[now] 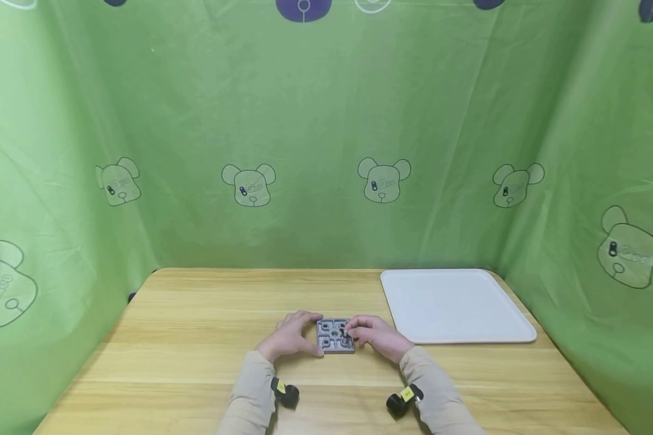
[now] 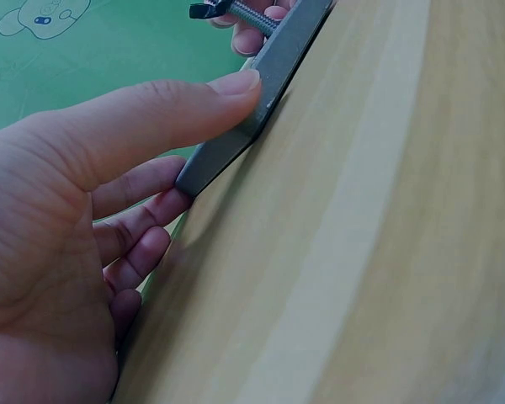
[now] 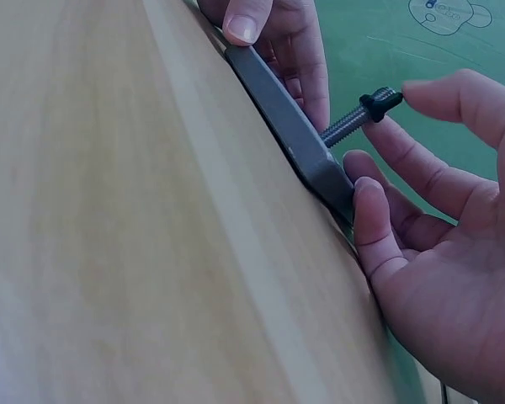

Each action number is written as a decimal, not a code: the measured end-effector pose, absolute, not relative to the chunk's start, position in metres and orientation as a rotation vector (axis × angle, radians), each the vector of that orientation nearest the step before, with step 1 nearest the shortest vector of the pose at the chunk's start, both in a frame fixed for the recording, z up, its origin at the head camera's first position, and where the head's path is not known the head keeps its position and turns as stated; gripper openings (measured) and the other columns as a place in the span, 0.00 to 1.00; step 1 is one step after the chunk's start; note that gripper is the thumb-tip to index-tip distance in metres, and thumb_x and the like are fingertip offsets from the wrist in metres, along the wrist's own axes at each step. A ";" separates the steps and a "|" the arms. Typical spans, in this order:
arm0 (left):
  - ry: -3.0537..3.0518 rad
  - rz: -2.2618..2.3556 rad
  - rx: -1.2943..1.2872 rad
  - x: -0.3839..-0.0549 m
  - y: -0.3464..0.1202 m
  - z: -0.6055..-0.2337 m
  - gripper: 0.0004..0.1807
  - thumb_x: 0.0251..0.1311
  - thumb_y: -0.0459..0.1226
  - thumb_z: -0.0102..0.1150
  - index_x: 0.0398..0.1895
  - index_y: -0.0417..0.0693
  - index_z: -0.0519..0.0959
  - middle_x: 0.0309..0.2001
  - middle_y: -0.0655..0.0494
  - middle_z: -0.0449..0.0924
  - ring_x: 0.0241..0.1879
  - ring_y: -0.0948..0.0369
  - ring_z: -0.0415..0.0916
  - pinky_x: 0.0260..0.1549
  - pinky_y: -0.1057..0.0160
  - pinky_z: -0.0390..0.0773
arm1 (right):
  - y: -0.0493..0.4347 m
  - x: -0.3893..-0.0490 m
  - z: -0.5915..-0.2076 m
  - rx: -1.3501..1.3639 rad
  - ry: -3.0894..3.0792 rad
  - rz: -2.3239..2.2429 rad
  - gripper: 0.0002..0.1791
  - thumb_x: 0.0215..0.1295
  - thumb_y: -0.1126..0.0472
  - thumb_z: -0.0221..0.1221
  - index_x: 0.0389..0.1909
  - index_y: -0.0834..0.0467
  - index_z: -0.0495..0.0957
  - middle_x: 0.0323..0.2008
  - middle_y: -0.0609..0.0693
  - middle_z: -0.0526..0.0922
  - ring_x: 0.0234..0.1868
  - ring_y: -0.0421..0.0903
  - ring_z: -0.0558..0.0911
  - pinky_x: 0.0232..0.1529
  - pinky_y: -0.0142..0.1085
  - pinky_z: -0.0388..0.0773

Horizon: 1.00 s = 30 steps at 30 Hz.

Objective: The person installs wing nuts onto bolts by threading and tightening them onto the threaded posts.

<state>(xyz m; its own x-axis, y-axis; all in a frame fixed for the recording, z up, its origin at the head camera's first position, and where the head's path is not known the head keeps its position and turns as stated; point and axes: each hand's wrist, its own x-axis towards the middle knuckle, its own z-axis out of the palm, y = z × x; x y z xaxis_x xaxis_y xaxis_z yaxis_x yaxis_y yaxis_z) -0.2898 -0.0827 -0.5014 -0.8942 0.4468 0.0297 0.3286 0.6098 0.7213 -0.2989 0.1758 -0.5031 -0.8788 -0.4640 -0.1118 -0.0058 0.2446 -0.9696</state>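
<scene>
A square grey metal plate [image 1: 334, 349] with holes and recesses lies on the wooden table. My left hand [image 1: 289, 338] grips its left side, thumb on the near edge and fingers at the far one. A threaded bolt [image 3: 343, 128] rises from the plate's right part, with a dark wing nut [image 3: 377, 104] near its top. At the wing nut, my right hand [image 1: 382, 338] pinches with thumb and index finger. Its other fingers curl at the plate's right edge, as the right wrist view shows.
To the right at the back of the table [image 1: 196, 338] lies a white tray [image 1: 457, 305]. Green curtains [image 1: 326, 121] printed with bear heads enclose the back and both sides. A small black camera is strapped to each sleeved wrist.
</scene>
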 end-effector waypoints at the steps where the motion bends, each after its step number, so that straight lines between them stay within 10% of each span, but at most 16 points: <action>1: 2.678 1.155 0.649 -0.290 -0.083 -0.502 0.48 0.35 0.49 0.76 0.67 0.53 0.69 0.68 0.49 0.69 0.67 0.47 0.61 0.66 0.35 0.53 | 0.176 -0.299 -0.503 -0.423 2.148 -1.674 0.15 0.62 0.62 0.57 0.44 0.69 0.77 0.42 0.50 0.78 0.38 0.41 0.75 0.37 0.29 0.76; 30: 2.684 1.145 0.654 -0.291 -0.083 -0.503 0.49 0.36 0.50 0.76 0.68 0.52 0.69 0.68 0.48 0.68 0.67 0.47 0.61 0.66 0.35 0.54 | 0.174 -0.298 -0.501 -0.466 2.149 -1.651 0.20 0.56 0.64 0.64 0.47 0.71 0.77 0.39 0.48 0.79 0.39 0.42 0.75 0.35 0.30 0.75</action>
<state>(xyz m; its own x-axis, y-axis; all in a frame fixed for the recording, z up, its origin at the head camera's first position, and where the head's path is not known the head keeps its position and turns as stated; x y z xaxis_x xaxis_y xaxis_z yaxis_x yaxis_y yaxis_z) -0.2905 -0.0831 -0.5028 -0.8935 0.4480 0.0307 0.3323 0.6136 0.7163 -0.2981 0.1742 -0.5013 -0.8690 -0.4841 -0.1022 -0.0258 0.2507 -0.9677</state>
